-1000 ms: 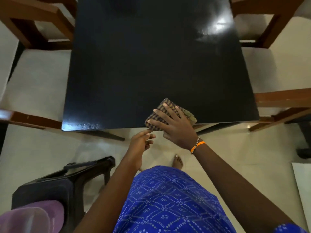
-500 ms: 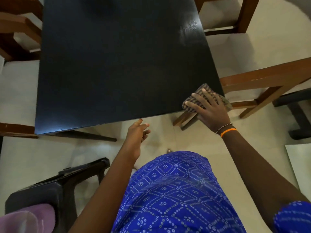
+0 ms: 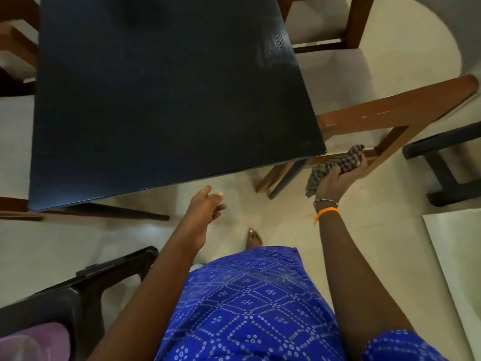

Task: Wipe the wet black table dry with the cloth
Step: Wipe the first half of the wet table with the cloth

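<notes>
The black table (image 3: 166,100) fills the upper left of the head view, its top dark and mostly matt, with a faint sheen near the far right edge. My right hand (image 3: 335,178) is off the table, just past its near right corner, shut on the bunched checked cloth (image 3: 346,160), part of which hangs down below the fist. My left hand (image 3: 208,207) hovers below the table's near edge, fingers loosely apart and holding nothing.
A brown wooden chair (image 3: 390,110) stands right of the table, close behind the cloth. More wooden chairs are at the far right (image 3: 346,27) and far left (image 3: 15,40). A black plastic chair (image 3: 73,290) is at my lower left, a dark stool (image 3: 447,165) at the right.
My right hand slid the cloth rightwards along the near edge, off the near right corner, and now grips it bunched in the air. My left hand stayed below the edge.
</notes>
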{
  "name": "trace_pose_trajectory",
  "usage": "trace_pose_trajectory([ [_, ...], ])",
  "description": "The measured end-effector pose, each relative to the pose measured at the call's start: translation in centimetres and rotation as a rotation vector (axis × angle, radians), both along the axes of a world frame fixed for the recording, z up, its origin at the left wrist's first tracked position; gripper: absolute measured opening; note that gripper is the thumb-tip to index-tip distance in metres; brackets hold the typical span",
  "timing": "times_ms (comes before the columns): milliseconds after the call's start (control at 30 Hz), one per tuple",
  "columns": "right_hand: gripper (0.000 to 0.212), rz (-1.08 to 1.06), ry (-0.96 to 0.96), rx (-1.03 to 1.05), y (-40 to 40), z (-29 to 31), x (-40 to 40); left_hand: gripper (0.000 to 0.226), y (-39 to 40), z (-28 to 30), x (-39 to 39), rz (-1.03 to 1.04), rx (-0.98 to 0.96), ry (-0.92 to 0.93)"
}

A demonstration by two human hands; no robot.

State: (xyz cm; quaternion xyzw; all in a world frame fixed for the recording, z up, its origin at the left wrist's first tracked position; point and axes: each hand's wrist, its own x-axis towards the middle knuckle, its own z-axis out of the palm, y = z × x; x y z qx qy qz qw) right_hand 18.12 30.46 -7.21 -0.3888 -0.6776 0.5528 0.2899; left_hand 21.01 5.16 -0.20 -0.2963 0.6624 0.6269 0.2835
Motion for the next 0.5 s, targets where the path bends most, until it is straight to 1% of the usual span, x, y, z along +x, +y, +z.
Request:
trace_pose_trajectory([
  [67, 0.06, -0.036, -0.003, -0.003, -1.4, 0.5, -0.3, 0.05, -0.2, -0.2, -0.1, -0.005, 0.015, -0.014],
  [233, 0.053, 0.026, -0.073, 0.069, -6.9, 1.2, -1.6, 0.048, -1.9, -0.8, -0.6, 0.005, 0.045, -0.013],
  [333, 0.052, 0.062, -0.114, 0.063, -10.5, 1.6, -1.6, 0.046, -3.5, -1.2, -0.7, 0.033, 0.076, -0.025],
  [500, 0.051, 0.192, -0.216, 0.205, -16.3, 1.5, -0.6, 0.045, -7.7, -1.5, -0.9, 0.097, 0.101, -0.051],
])
